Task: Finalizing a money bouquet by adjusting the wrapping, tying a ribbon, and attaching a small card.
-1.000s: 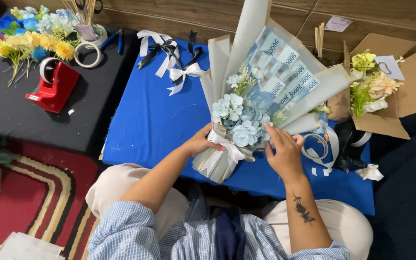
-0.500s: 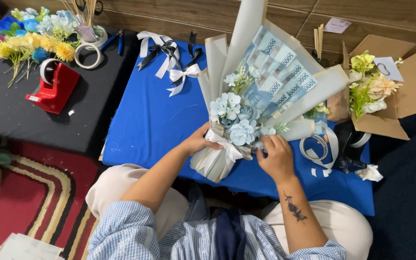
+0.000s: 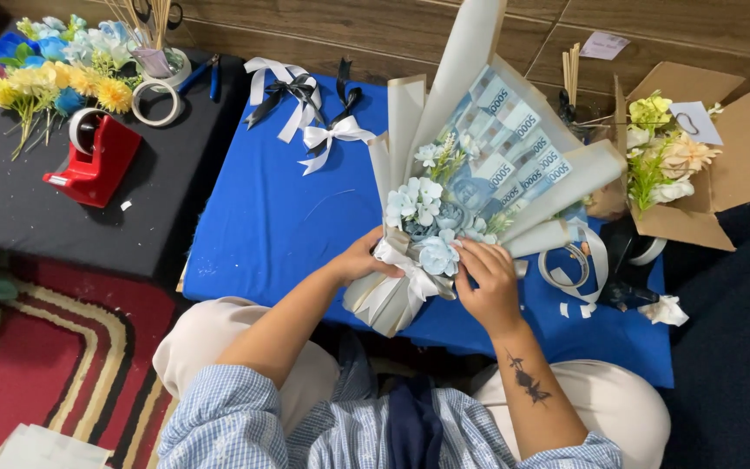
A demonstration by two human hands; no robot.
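- Cream paper wraps the bouquet of pale blue artificial flowers and folded banknotes (image 3: pixel 470 187), which lies tilted on the blue cloth-covered table (image 3: pixel 271 217) just ahead of our lap.
- Our left hand (image 3: pixel 368 258) grips the bouquet's gathered stem end, beside the cream ribbon bow (image 3: pixel 410 282) tied there.
- Our right hand (image 3: pixel 488 280) presses its curled fingers against the lowest blue bloom.
- Beside the right hand lie a clear tape roll (image 3: pixel 566 265) and a loop of white ribbon.
- White and black ribbon bows (image 3: pixel 305 108) rest at the cloth's far edge.
- Right of the bouquet, an open cardboard box (image 3: pixel 731 174) holds cream and green flowers.
- On the black table to our left, a red tape dispenser (image 3: pixel 93 156) stands near yellow and blue flowers (image 3: pixel 54 69).
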